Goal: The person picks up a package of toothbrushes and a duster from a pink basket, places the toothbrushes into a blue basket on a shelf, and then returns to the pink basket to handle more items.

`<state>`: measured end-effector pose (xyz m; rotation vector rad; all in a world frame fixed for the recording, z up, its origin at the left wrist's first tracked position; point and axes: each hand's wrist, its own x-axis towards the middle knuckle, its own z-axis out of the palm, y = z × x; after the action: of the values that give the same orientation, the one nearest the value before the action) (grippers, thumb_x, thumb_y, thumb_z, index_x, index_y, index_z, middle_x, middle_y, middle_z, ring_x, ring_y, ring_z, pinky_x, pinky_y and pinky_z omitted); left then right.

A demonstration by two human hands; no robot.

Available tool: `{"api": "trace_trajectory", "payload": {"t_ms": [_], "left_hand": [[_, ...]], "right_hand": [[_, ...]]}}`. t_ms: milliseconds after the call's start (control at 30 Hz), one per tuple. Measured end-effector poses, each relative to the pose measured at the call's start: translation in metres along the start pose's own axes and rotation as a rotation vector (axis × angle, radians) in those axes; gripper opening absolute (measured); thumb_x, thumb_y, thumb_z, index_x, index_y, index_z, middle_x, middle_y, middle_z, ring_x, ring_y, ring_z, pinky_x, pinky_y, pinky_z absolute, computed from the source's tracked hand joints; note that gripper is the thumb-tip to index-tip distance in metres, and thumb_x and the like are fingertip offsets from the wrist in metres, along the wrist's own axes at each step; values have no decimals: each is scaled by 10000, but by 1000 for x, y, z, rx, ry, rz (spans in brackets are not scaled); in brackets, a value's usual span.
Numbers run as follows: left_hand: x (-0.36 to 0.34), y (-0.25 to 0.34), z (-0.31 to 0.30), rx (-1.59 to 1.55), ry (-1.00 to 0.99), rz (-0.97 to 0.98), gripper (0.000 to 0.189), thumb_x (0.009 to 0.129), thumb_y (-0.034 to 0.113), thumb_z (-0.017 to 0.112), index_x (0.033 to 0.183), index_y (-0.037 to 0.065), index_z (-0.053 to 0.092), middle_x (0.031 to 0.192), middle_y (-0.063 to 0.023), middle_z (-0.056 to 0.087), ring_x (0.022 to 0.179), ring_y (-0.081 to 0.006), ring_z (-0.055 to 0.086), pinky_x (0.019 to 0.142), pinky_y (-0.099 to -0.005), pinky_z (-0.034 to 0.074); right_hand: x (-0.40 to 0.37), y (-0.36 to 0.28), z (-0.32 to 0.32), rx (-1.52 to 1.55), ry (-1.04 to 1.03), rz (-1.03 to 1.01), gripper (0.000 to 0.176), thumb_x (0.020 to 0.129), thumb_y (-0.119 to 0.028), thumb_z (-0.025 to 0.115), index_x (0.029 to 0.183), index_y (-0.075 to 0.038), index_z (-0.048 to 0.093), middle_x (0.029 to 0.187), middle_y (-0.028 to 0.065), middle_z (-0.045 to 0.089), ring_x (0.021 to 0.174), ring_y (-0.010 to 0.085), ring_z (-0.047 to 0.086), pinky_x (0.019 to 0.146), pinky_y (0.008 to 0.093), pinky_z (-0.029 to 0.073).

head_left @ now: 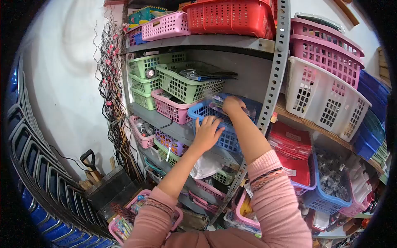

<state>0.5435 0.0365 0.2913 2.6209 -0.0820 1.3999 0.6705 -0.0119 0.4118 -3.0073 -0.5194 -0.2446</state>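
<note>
A blue plastic basket (227,139) sits at the front of a middle shelf. My left hand (206,133) is hooked over its near rim, the fingers somewhat apart and the thumb pointing right. Above the basket's opening, my right hand (233,105) is closed on a clear plastic packet (216,101) with dark and coloured contents, blurred in part. My right fingertips are partly hidden behind the hand. More of the basket's contents are hidden by my right hand and forearm. Just left stands a pink basket (173,108), below a green basket (186,86) holding dark packets.
A perforated metal post (275,70) rises right of my right arm. Overhead are a red basket (229,18) and the shelf edge (198,41). A white basket (326,99) and red packets (291,140) are to the right. Stacked chairs (37,157) line the left.
</note>
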Motion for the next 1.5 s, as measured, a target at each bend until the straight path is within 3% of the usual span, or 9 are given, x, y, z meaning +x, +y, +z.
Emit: {"api": "trace_trajectory", "payload": {"t_ms": [167, 233, 367, 500, 667, 1200, 1267, 1333, 1500], "left_hand": [[-21, 9, -29, -77, 30, -40, 282, 865, 266, 529, 1103, 116, 525, 1107, -90, 483, 1126, -280, 424, 998, -592, 182], [-26, 11, -39, -83, 22, -47, 290, 866, 271, 528, 1114, 121, 524, 1120, -91, 481, 1138, -287, 421, 1006, -594, 172], [-27, 10, -39, -93, -1, -43, 323, 859, 297, 541, 1131, 126, 508, 1131, -93, 467, 1157, -287, 403, 998, -611, 172], [-29, 11, -35, -108, 18, -55, 331, 854, 291, 543, 1136, 118, 518, 1150, -106, 473, 1174, -308, 393, 1010, -598, 159], [-28, 10, -32, -114, 35, -64, 338, 848, 283, 547, 1138, 112, 514, 1158, -112, 469, 1179, -325, 384, 1016, -594, 139], [-28, 9, -27, -115, 36, -63, 346, 834, 260, 569, 1142, 119, 499, 1159, -105, 438, 1191, -330, 365, 1017, -598, 145], [-28, 9, -26, -106, 36, -63, 346, 837, 264, 566, 1144, 120, 495, 1161, -104, 434, 1194, -330, 361, 1018, -596, 143], [-28, 8, -24, -99, 36, -67, 346, 841, 268, 562, 1145, 120, 492, 1164, -104, 431, 1198, -329, 357, 1020, -595, 141], [-21, 0, -8, -94, 58, -55, 336, 862, 291, 535, 1153, 133, 479, 1184, -113, 425, 1230, -332, 323, 1026, -597, 128]], "right_hand": [[46, 1, 35, 67, -106, 103, 413, 745, -190, 636, 1148, -107, 601, 1246, 98, 530, 1140, 353, 498, 885, 581, 407], [90, 0, 58, -39, -330, 142, 394, 750, -201, 635, 1128, -92, 611, 1189, 112, 569, 1122, 337, 516, 882, 563, 418], [91, 5, 42, -174, -404, 65, 330, 741, -303, 690, 1020, -127, 667, 1061, 100, 635, 962, 257, 616, 820, 438, 490], [79, 15, 16, -199, -229, -17, 313, 766, -280, 663, 1043, -132, 651, 1130, 90, 605, 1035, 231, 583, 868, 383, 464], [153, 21, 41, 26, -166, 71, 337, 780, -223, 607, 1099, -116, 620, 1143, 106, 595, 1052, 279, 571, 862, 390, 461], [179, 0, 68, -1, -17, -51, 352, 760, -182, 574, 1094, -78, 611, 1123, 144, 596, 1034, 327, 575, 840, 404, 464], [159, -15, 51, 32, 52, -237, 353, 736, -218, 602, 1044, -48, 624, 1053, 143, 629, 921, 316, 623, 772, 389, 487], [161, -38, 38, 285, -213, -314, 302, 804, -255, 539, 1008, -57, 641, 982, 114, 649, 870, 288, 626, 716, 443, 513], [91, -78, -16, 320, -390, -511, 360, 788, -366, 583, 931, -44, 656, 857, 102, 665, 636, 240, 633, 557, 400, 518]]}}
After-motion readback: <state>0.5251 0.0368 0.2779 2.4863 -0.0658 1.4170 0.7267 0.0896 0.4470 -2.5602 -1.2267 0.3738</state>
